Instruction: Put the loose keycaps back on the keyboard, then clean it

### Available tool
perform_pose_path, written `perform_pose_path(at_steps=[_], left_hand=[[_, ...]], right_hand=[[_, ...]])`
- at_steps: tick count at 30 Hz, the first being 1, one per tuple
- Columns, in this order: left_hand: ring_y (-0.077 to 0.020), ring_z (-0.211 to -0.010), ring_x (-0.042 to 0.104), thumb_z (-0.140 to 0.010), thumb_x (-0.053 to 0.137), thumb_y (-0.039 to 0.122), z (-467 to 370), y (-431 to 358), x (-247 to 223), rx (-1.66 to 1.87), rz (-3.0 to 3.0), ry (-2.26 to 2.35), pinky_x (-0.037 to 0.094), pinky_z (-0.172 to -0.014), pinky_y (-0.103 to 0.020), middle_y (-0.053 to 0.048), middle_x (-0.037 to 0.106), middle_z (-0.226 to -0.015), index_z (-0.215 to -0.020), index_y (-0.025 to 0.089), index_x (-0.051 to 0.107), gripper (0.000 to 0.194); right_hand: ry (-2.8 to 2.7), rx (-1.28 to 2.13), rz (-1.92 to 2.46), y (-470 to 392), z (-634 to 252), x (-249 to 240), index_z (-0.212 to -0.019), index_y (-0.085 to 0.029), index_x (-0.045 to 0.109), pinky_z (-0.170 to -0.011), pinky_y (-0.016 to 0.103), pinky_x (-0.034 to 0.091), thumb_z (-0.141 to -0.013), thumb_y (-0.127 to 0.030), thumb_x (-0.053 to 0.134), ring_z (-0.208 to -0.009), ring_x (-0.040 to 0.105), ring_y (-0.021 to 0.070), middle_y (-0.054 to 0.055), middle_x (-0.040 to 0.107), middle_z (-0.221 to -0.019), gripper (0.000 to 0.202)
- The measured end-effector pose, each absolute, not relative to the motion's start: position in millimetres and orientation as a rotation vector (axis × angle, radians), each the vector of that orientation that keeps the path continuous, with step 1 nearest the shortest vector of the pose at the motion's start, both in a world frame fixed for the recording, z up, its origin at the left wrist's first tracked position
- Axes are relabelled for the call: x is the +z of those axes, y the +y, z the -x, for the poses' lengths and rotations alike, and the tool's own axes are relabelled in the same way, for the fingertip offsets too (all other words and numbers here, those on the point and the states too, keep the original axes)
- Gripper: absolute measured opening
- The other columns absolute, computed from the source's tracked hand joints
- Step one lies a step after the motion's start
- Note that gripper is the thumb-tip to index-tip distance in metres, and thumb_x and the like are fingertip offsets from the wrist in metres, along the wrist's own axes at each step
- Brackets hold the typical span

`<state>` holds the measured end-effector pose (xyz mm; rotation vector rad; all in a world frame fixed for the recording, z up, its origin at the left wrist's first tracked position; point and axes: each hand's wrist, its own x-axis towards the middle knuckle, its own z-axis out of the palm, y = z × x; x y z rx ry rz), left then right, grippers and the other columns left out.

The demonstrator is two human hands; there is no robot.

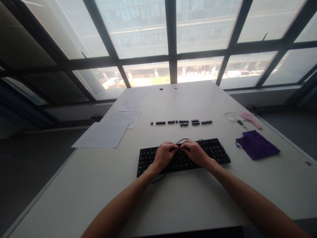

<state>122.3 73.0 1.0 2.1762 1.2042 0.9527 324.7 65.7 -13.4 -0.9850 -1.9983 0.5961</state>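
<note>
A black keyboard [148, 158] lies on the white table in front of me, slightly askew, with its cable looping out behind and below it. My left hand [166, 153] and my right hand [194, 152] rest over its middle. Both hands are closed in a pinch, their fingertips nearly meeting at the upper key rows. Between them is a small dark piece that looks like a keycap; the fingers mostly hide it. Beyond the keyboard, several loose black keycaps [195, 122] stand in a broken row of small groups.
Paper sheets [101, 135] overlap along the table's left side. At the right lie a purple drawstring pouch [257, 145], a pink hairbrush [250, 119], a small dark key-like object [241, 123] and a clear packet [231, 116]. Windows [143, 29] rise behind the white table [99, 185].
</note>
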Motion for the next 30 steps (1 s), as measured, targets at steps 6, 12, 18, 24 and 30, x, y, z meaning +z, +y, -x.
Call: perform_pose_path(at_steps=[6,12,18,24,30], left_hand=[[-0.0204,-0.093,0.069,-0.087,0.072,0.018,-123.6,71.1,-1.1,0.944,-2.235,1.214,0.052,-0.091,-0.035,-0.001,0.078,-0.096,-0.09,0.026,0.079,0.011],[-0.0196,-0.094,0.066,-0.09,0.068,0.018,-123.3,68.3,-0.3,0.927,-2.302,1.201,0.052,-0.09,-0.035,-0.002,0.077,-0.098,-0.09,0.026,0.079,0.013],[-0.0195,-0.093,0.063,-0.092,0.066,0.017,-124.1,66.9,0.2,0.929,-2.367,1.206,0.052,-0.088,-0.034,-0.002,0.077,-0.098,-0.092,0.025,0.078,0.014],[-0.0198,-0.093,0.062,-0.092,0.066,0.018,-124.4,66.9,-0.3,0.9,-2.396,1.206,0.051,-0.088,-0.034,-0.002,0.076,-0.099,-0.092,0.024,0.078,0.013],[-0.0203,-0.094,0.063,-0.094,0.063,0.021,-125.6,63.1,4.7,0.872,-2.439,1.217,0.051,-0.09,-0.036,-0.004,0.075,-0.1,-0.09,0.023,0.078,0.016]], right_hand=[[-2.041,0.562,0.947,66.3,-325.7,-16.2,-0.087,-0.019,0.07,-0.085,0.035,0.053,-0.094,-0.009,0.056,-0.092,0.064,0.0203,0.007,0.068,-0.096,0.018],[-2.086,0.517,0.939,65.1,-325.4,-16.3,-0.09,-0.02,0.071,-0.086,0.037,0.053,-0.096,-0.011,0.054,-0.093,0.064,0.0208,0.008,0.069,-0.097,0.02],[-2.077,0.508,0.947,64.1,-324.9,-18.1,-0.088,-0.02,0.07,-0.087,0.036,0.053,-0.096,-0.011,0.054,-0.094,0.063,0.0204,0.007,0.068,-0.097,0.02],[-2.078,0.501,0.953,63.1,-324.7,-17.7,-0.09,-0.02,0.071,-0.087,0.036,0.053,-0.096,-0.011,0.054,-0.094,0.063,0.0204,0.008,0.068,-0.098,0.02],[-2.104,0.429,0.995,59.4,-323.5,-13.3,-0.088,-0.02,0.07,-0.087,0.037,0.052,-0.093,-0.009,0.056,-0.095,0.062,0.0217,0.008,0.069,-0.097,0.018]])
